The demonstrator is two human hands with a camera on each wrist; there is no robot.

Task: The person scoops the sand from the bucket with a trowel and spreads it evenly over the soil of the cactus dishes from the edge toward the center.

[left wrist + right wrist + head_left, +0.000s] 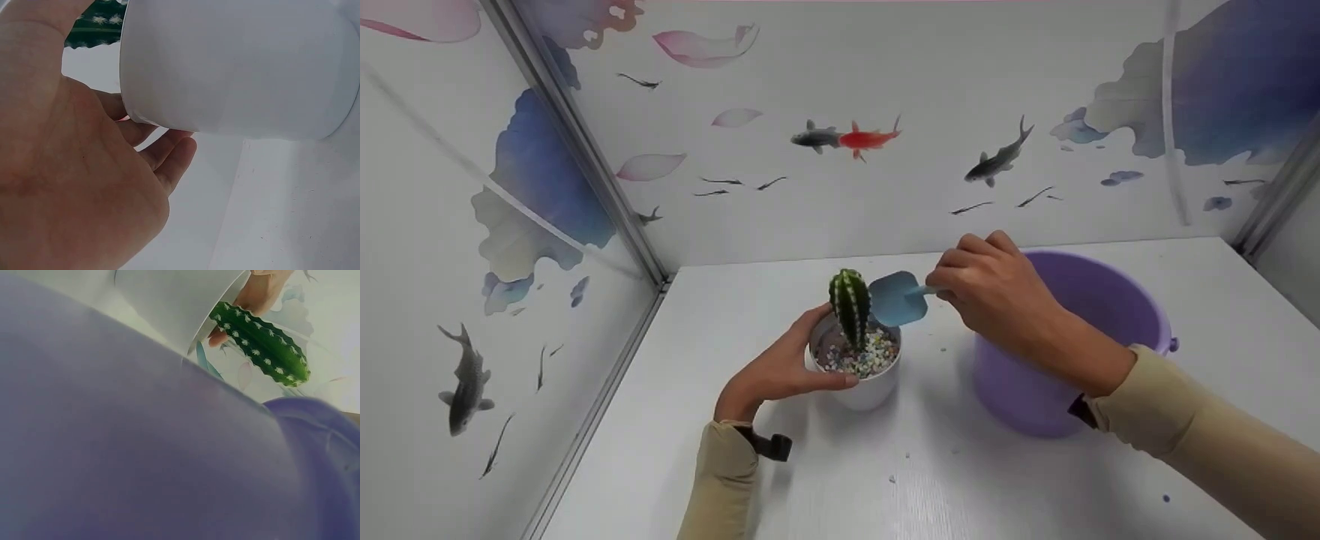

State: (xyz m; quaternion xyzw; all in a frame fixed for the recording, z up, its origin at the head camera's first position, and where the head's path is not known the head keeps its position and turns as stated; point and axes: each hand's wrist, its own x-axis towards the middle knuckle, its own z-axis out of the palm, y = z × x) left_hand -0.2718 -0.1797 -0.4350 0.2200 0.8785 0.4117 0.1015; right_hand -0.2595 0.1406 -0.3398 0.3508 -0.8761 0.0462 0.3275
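Note:
A green cactus (851, 307) stands upright in a white pot (866, 394), among small multicoloured pebbles (879, 352). My left hand (780, 367) grips the pot's rim from the left, thumb across the front and fingers round the far side. In the left wrist view the pot's wall (236, 67) lies against those fingers. To the right of the cactus, my right hand (997, 289) holds a small light-blue shovel (898, 298) by its handle, the blade beside the cactus above the pot's right rim. The right wrist view leaves out the right hand and is mostly filled by the purple bucket (140, 439).
The same bucket (1020, 405) stands right of the pot, under my right forearm. Its inside is mostly hidden from me. A few stray pebbles (892, 478) lie on the white table (840, 502). Fish-patterned panels (885, 202) enclose the table's back and left.

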